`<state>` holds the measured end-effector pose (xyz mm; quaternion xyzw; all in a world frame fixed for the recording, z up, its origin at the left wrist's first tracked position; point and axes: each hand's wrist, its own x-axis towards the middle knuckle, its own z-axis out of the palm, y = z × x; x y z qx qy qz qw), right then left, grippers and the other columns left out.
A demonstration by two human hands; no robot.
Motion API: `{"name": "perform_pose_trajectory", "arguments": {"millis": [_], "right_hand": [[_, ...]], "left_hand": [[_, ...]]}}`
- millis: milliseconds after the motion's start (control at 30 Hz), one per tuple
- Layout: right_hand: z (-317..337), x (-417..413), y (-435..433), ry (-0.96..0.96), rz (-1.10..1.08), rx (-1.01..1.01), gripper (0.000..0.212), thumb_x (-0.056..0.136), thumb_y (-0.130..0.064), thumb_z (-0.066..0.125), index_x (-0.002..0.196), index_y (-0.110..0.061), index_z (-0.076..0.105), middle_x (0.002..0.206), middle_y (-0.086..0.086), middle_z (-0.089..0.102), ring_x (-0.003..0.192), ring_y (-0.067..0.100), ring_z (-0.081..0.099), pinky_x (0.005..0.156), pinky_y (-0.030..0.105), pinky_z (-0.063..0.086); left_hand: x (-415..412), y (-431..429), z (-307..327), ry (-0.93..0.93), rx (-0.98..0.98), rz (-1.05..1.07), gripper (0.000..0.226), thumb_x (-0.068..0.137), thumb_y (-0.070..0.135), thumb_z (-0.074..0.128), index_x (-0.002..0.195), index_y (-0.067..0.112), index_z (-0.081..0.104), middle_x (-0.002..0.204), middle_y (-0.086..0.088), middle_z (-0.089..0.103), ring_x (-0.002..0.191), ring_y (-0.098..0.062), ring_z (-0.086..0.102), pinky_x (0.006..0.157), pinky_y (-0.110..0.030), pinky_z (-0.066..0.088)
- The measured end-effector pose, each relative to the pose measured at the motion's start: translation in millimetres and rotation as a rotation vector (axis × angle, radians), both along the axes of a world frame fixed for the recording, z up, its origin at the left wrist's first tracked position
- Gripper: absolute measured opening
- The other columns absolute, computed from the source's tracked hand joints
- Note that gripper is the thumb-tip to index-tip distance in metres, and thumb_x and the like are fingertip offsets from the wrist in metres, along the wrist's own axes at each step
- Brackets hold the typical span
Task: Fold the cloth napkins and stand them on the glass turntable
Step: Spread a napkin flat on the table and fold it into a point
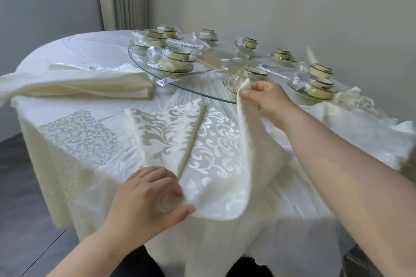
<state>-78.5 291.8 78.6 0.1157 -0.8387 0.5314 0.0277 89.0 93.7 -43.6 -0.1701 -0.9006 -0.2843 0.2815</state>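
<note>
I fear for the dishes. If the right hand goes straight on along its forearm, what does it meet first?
Probably the wrapped bowl set at the near rim of the glass turntable, beyond the right hand, which holds a napkin corner. Depth is unclear; it might pass above.

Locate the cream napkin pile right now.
Head view: the cream napkin pile lies on the left side of the table, just left of the glass turntable rim and beyond the patterned napkin being folded.
</note>
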Motion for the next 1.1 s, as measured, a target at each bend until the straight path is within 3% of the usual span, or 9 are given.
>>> {"name": "perform_pose_trajectory", "arguments": {"millis": [233,333,500,600,667,733,833,1000,1100], "right_hand": [[-51.2,-52.7,-67.1,-0.165,-0.136,0.294,0.026,0.086,-0.012,0.055,0.062,-0.018,0.048,0.057,-0.002,0.047,0.047,0.014,0.043,0.042,0.017,0.037],[-63.7,-63.6,-78.4,-0.172,-0.207,0.368,0.017,0.085,-0.012,0.053,0.069,-0.017,0.048,0.056,0.001,0.045,0.047,0.018,0.04,0.05,0.022,0.033],[-64.7,-79.1,-91.0,-0.092,-0.276,0.496,0.026,0.087,-0.015,0.048,0.061,-0.018,0.045,0.058,-0.003,0.049,0.062,0.023,0.049,0.051,0.023,0.032],[-62.9,-86.1,-96.8,-0.023,-0.317,0.585,0.021,0.09,-0.013,0.044,0.071,-0.014,0.054,0.08,0.005,0.06,0.081,0.03,0.054,0.064,0.026,0.035],[-63.8,-89.7,-100.3,0.049,-0.338,0.689,0.019,0.093,-0.012,0.043,0.096,-0.006,0.061,0.103,0.013,0.063,0.096,0.033,0.057,0.067,0.027,0.037],[-66.3,-90.7,-103.2,0.094,-0.353,0.801,0.024,0.094,-0.01,0.04,0.109,-0.003,0.058,0.114,0.016,0.06,0.105,0.034,0.056,0.07,0.029,0.037],[-67.0,-88.2,-107.1,0.141,-0.342,0.948,0.027,0.095,-0.007,0.036,0.114,-0.002,0.055,0.119,0.016,0.057,0.11,0.033,0.053,0.074,0.03,0.039],[-54.2,-79.6,-103.9,0.08,-0.272,0.953,0.029,0.094,-0.018,0.04,0.115,-0.004,0.054,0.12,0.013,0.056,0.111,0.032,0.052,0.073,0.027,0.036],[-44.2,-62.4,-88.5,0.074,-0.148,0.914,0.037,0.094,-0.027,0.043,0.126,-0.008,0.045,0.129,0.01,0.05,0.117,0.029,0.047,0.081,0.03,0.039]], "left_hand": [[-8.6,-11.5,-2.8,-0.026,0.187,-0.047,0.047,0.077,0.067,0.047,0.058,0.026,0.06,0.063,0.019,0.061,0.067,0.003,0.055,0.064,-0.014,0.041],[-14.8,-16.6,1.4,-0.132,0.323,-0.003,0.042,0.079,0.065,0.041,0.079,0.027,0.058,0.065,0.008,0.06,0.061,-0.004,0.052,0.056,-0.015,0.039],[-32.4,-21.8,16.5,-0.137,0.313,0.041,0.033,0.073,0.056,0.034,0.101,0.045,0.047,0.092,0.033,0.057,0.076,0.011,0.053,0.066,-0.006,0.037],[-42.4,-19.7,17.5,-0.177,0.304,0.058,0.039,0.072,0.061,0.029,0.107,0.049,0.04,0.081,0.045,0.053,0.084,0.018,0.048,0.068,-0.006,0.035],[-45.7,-17.6,14.2,-0.157,0.267,0.068,0.036,0.076,0.06,0.031,0.104,0.044,0.045,0.064,0.039,0.052,0.078,0.025,0.044,0.068,-0.007,0.035],[-45.9,-17.1,11.9,-0.161,0.251,0.07,0.04,0.076,0.064,0.032,0.091,0.037,0.058,0.066,0.037,0.052,0.078,0.024,0.044,0.073,-0.006,0.034],[-44.4,-16.7,12.3,-0.195,0.193,0.061,0.054,0.066,0.075,0.031,0.076,0.035,0.065,0.075,0.029,0.056,0.083,0.014,0.047,0.077,-0.008,0.031],[-45.0,-15.6,21.1,-0.27,0.185,0.054,0.047,0.059,0.077,0.032,0.066,0.039,0.058,0.081,0.025,0.058,0.093,0.006,0.048,0.085,-0.009,0.028],[-35.1,-21.2,20.9,-0.071,0.172,0.085,0.034,0.07,0.062,0.047,0.074,0.034,0.064,0.083,0.026,0.059,0.086,0.004,0.052,0.083,-0.016,0.037]]}}
